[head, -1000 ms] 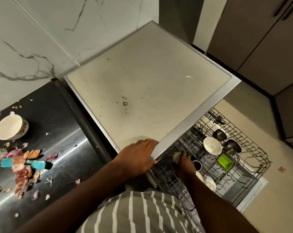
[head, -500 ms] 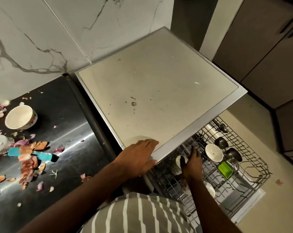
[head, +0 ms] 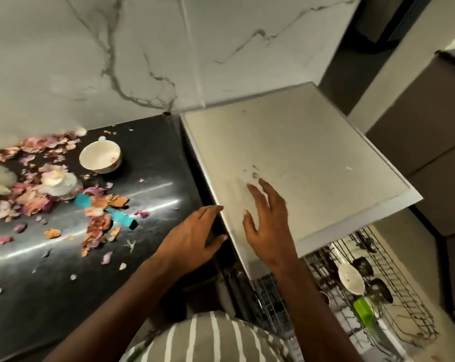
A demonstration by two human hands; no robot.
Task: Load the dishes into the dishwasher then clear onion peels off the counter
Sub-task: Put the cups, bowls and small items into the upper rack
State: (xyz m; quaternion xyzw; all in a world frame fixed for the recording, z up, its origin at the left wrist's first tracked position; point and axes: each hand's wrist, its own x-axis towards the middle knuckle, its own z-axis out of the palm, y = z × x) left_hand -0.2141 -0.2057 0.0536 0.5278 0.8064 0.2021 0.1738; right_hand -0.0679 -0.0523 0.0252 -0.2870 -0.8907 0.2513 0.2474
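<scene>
The right hand (head: 269, 226) has been withdrawn from the rack (head: 393, 296), fingers spread and empty; the left hand (head: 192, 239) rests flat. 1 bowl (head: 100, 158) remains among peels (head: 33, 194) on the table (head: 148, 158).

The table (head: 132, 257) is glossy black with pale streaks of reflected light. Onion peels (head: 38, 197) on its left are pink, purple and orange-brown. Among them lies a teal tool (head: 116, 215) with a black tip. The far bowl (head: 100, 158) is cream with a reddish smear inside. The wall (head: 142, 48) is white marble with grey veins. The dishwasher top (head: 312, 165) is off-white, flecked with dark specks. In the grey wire rack (head: 403, 296) sit a white bowl (head: 351, 279) and a lime-green cup (head: 363, 308). The near shirt (head: 208, 340) is olive-grey with white stripes. The cabinets (head: 430, 152) on the right are brown.
</scene>
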